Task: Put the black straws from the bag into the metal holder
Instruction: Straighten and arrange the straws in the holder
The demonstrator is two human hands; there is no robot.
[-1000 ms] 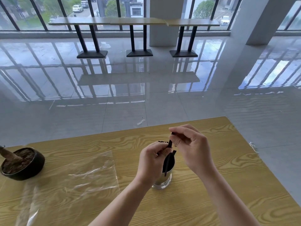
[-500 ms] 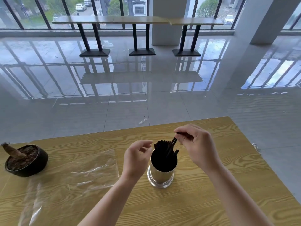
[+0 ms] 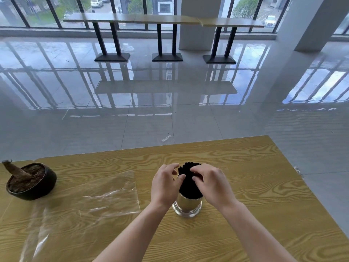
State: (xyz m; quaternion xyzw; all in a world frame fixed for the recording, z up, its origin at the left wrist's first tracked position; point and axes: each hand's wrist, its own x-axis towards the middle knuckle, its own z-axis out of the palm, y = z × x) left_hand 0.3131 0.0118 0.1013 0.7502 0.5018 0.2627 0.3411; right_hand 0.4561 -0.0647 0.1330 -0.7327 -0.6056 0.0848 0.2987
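A shiny cylindrical metal holder (image 3: 187, 206) stands upright on the wood-grain worktop (image 3: 255, 186), packed with a bundle of black straws (image 3: 188, 183) whose tips rise above its rim. To its left, a clear plastic bag (image 3: 90, 197) lies flat and crumpled, with no straws visible in it.

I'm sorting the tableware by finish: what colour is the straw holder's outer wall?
Shiny silver metal holder, seen best in the head view, below the black straws.
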